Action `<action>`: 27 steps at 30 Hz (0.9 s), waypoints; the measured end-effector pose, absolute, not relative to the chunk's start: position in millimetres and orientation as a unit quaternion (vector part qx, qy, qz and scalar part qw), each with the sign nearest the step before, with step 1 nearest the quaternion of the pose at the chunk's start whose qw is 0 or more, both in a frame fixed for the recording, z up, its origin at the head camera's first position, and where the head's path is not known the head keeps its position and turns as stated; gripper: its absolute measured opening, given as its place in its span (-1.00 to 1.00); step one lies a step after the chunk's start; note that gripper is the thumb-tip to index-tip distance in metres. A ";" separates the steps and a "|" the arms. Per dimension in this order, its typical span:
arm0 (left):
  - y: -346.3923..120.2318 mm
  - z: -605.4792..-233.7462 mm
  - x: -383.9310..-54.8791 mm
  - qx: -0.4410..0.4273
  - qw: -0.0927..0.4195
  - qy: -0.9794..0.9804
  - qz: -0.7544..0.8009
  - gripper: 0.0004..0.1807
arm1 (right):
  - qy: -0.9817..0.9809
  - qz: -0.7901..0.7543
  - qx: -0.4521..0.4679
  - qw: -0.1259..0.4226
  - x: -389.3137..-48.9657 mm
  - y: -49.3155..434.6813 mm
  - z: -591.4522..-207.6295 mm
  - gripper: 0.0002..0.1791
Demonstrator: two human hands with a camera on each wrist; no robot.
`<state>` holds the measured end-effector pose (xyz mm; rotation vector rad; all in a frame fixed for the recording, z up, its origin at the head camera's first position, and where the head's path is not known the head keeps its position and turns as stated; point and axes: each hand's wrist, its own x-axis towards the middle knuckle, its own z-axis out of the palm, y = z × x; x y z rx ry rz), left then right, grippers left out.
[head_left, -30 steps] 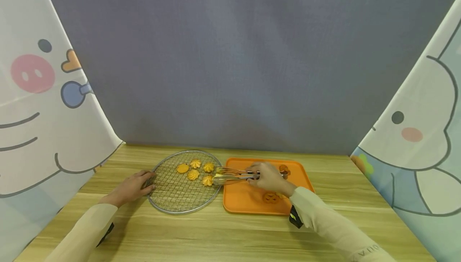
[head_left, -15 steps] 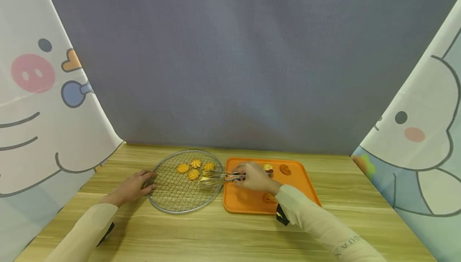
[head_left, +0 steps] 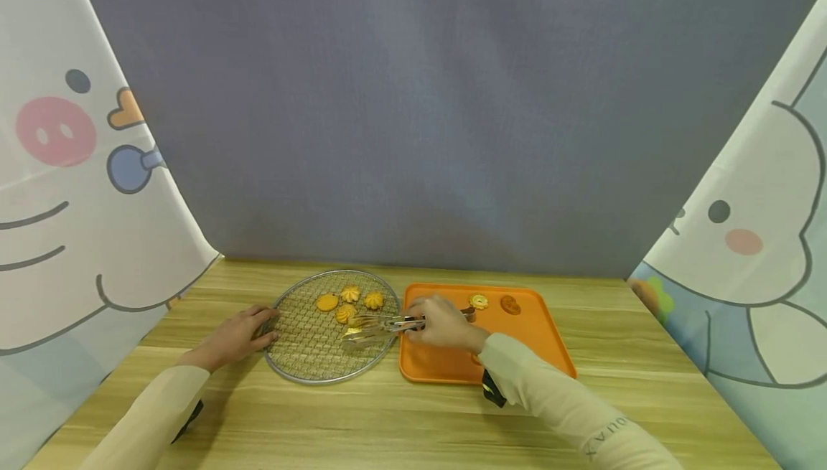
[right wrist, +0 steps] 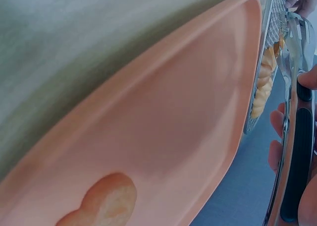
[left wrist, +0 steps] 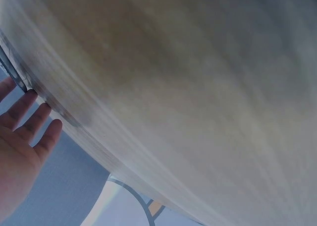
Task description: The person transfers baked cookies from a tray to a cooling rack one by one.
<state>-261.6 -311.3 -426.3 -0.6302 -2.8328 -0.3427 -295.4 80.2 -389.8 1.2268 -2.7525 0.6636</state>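
My right hand (head_left: 439, 322) grips metal tongs (head_left: 400, 325) with dark handle grips (right wrist: 298, 166). The tong ends reach over the right half of a round wire rack (head_left: 304, 355), with a yellow cookie (head_left: 352, 331) between them. Several other yellow cookies, among them a flat one (head_left: 327, 303) and a swirled one (head_left: 345, 313), lie on the rack just beyond the tongs. At the rack's left rim, my left hand (head_left: 235, 339) touches the edge, thumb and fingers apart. In the left wrist view its fingers (left wrist: 34, 121) are nearly straight at the metal rim.
An orange tray (head_left: 446, 369) stands right of the rack, under my right hand. It holds a pale flower-shaped cookie (head_left: 479, 301) and a brown cookie (head_left: 510, 304); another brown cookie (right wrist: 111, 198) is mostly behind my right forearm. A grey cloth wall (head_left: 413, 133) rises behind the wooden table (head_left: 310, 427).
My right hand has moved left with the tongs, carrying the yellow cookie from the rack's right edge further in over the mesh. The left hand has stayed at the rim.
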 end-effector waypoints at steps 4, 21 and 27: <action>-310.9 -425.7 -261.2 -0.214 0.110 -0.964 -0.115 -0.53 | -0.895 0.207 0.394 0.028 -294.6 77.6 -391.9 -0.66; -307.6 -423.8 -258.4 -0.202 0.106 -0.967 -0.114 -0.54 | -0.904 0.209 0.373 0.013 -289.9 76.1 -393.1 -0.58; -307.5 -423.5 -257.9 -0.204 0.105 -0.967 -0.114 -0.53 | -0.906 0.214 0.366 0.012 -288.2 77.3 -391.2 -0.54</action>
